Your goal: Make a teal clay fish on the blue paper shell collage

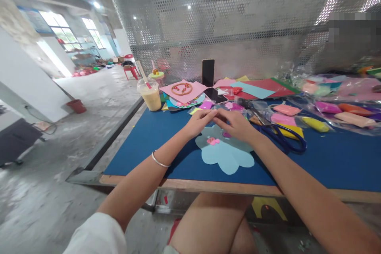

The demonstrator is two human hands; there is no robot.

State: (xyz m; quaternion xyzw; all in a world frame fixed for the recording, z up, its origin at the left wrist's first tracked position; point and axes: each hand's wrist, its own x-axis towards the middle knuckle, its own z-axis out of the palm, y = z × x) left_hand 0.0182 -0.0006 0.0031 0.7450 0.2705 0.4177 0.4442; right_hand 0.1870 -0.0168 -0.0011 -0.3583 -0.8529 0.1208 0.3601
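Observation:
My left hand (198,121) and my right hand (235,124) meet fingertip to fingertip over the far edge of a light blue scalloped paper shape (228,159). Both are closed, with thumbs and fingers pressed together. Whatever may be between the fingertips is hidden. On the paper's left part lies a small pink striped fish (213,141). A small purple piece (226,135) sits near it, partly beneath my right hand. Scissors with dark blue handles (303,143) rest to the right of my right hand.
A lidded drink cup (152,98) stands at the table's left edge. Behind my hands are a flat phone (215,95), an upright phone (208,72) and stacked coloured paper (171,90). Clay packets, including a yellow one (316,124), spread rightward. A perforated metal panel (190,27) rises behind.

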